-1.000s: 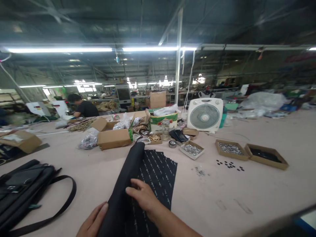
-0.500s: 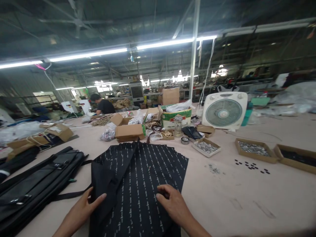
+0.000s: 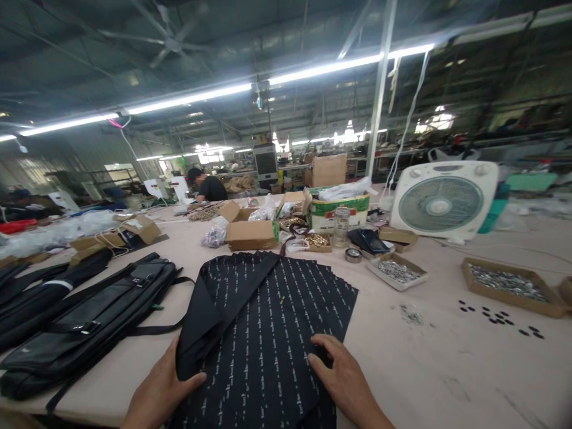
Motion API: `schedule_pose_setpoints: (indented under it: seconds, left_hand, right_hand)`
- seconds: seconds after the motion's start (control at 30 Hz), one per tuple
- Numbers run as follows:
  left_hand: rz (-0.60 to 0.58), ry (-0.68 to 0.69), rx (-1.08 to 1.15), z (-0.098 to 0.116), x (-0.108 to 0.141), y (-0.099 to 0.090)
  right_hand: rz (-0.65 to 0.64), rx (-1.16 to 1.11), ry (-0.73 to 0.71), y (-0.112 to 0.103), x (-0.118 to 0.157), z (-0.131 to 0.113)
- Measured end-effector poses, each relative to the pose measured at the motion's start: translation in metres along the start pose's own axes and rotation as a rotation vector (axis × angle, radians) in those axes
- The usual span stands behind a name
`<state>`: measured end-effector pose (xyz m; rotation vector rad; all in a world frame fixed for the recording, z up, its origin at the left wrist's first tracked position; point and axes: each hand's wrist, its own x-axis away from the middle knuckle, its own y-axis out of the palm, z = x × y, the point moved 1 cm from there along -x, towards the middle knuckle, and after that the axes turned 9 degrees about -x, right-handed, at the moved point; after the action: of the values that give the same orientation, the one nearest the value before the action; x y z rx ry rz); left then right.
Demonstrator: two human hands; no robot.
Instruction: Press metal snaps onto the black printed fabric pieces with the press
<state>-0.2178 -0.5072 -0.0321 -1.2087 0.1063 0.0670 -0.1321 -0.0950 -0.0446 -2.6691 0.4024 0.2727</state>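
A stack of black fabric panels [image 3: 277, 333] with rows of small white print lies in front of me, its far edges fanned out in steps. The left side of the top panel is folded over and shows a plain dark face. My left hand [image 3: 163, 381] holds this folded edge, thumb on top and fingers behind the cloth. On the right edge of the stack rests my right hand [image 3: 342, 375], thumb and forefinger curved and apart, with nothing visible between them. Its other fingers are mostly hidden.
Black bags [image 3: 102, 316] with straps lie on the left. At the back stand cardboard boxes [image 3: 252, 235], a glass jar [image 3: 342, 226] and a box fan [image 3: 442, 202]. Trays of metal parts [image 3: 397, 271] and black discs [image 3: 496, 316] sit right. A person [image 3: 212, 187] works farther off.
The camera view has swung left, so everything appears shifted to the right. Both hands stay at the sides of the fabric stack, and the folded flap lies a little differently.
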Motion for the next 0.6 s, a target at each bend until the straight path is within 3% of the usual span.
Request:
schedule_pose_setpoints:
  seconds: [0.27,0.43,0.6]
  left_hand:
    - [0.026,-0.21,0.106,-0.009,-0.016,-0.004]
    - [0.021,-0.514,0.328,-0.012,-0.022,-0.015]
    - [0.127,-0.357,0.142,-0.013,-0.015,-0.025]
  right_hand:
    - [0.037,0.094,-0.143,0.001,0.006,0.006]
    - [0.042,0.159,-0.192,-0.006,0.006,0.005]
    - [-0.032,0.263,-0.233,0.002,0.001,-0.001]
